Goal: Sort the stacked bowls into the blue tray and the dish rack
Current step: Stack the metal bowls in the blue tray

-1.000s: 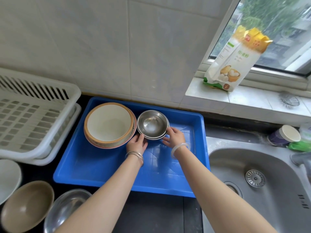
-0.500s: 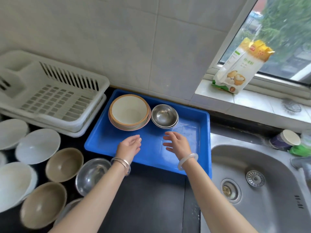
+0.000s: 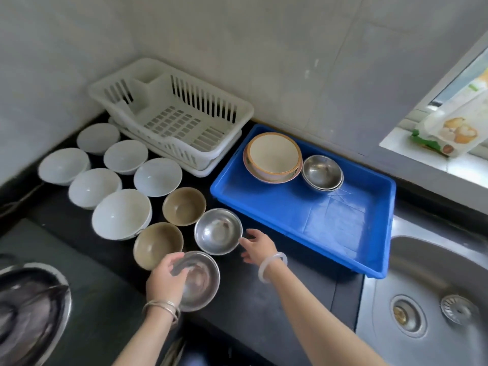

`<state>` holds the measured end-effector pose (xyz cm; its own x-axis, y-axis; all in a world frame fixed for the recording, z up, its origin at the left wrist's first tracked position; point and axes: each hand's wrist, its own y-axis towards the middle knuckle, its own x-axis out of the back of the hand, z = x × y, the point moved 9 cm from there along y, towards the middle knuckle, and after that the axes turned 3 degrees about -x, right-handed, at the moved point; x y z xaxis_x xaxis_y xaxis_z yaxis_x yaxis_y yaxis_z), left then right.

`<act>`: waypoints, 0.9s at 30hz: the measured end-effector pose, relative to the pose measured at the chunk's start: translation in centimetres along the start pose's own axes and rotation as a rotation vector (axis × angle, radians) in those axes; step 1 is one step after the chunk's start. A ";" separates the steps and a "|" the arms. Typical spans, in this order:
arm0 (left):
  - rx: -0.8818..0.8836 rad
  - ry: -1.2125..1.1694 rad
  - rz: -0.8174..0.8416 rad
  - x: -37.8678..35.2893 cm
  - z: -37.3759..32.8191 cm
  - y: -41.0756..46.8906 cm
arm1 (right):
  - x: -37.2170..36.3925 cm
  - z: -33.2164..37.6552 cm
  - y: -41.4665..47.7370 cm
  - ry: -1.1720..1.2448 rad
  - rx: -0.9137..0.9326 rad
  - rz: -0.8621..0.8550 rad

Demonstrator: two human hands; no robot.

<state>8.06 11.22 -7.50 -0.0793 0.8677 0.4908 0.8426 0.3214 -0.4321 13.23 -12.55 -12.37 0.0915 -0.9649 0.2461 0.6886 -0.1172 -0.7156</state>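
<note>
The left hand's (image 3: 165, 281) fingers curl over the left rim of the near steel bowl (image 3: 200, 282), thumb inside, gripping it on the counter (image 3: 264, 294). The right hand (image 3: 257, 248) is spread, fingers apart; its fingertips sit at the right rim of the far steel bowl (image 3: 218, 231), and whether they touch it cannot be told. That makes two steel bowls at the fingers.

Just left of the fingers stand two brown bowls (image 3: 184, 206). Further left are six white bowls (image 3: 121, 213).

Beyond the right fingertips lies the blue tray (image 3: 330, 223). At its far end it holds two nested cream bowls (image 3: 273, 157) and, touching them, a steel stack (image 3: 322, 172) of two.

The white rack (image 3: 184, 122) stands farthest, past the white bowls.
</note>
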 end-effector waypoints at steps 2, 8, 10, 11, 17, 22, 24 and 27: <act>0.021 0.011 -0.080 0.9 1.1 -0.6 | -0.8 0.2 0.8 0.007 -0.016 -0.004; 0.055 0.035 -0.216 1.8 2.7 -1.4 | -1.6 0.3 1.6 0.134 -0.039 -0.008; 0.086 0.023 -0.236 2.0 3.5 -1.6 | -1.3 0.2 1.6 0.153 -0.030 -0.033; 0.107 0.009 -0.245 2.0 4.0 -1.7 | -1.1 0.1 1.6 0.159 -0.024 -0.043; 0.272 -0.137 -0.242 1.5 6.7 -2.5 | -0.1 -1.6 1.4 0.181 -0.040 -0.053; 0.248 -0.112 -0.149 1.0 5.6 -2.5 | 1.3 -2.4 1.2 0.203 -0.034 -0.065; 0.229 -0.132 -0.108 0.6 4.8 -2.6 | 2.0 -2.8 1.2 0.214 -0.035 -0.073; 0.190 -0.177 -0.057 0.1 3.3 -2.5 | 3.1 -3.6 1.2 0.270 -0.050 -0.076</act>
<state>4.19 11.74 -8.93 -0.2301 0.8935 0.3856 0.7203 0.4228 -0.5499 11.75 -16.48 -14.78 -0.1586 -0.9797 0.1224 0.6493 -0.1969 -0.7346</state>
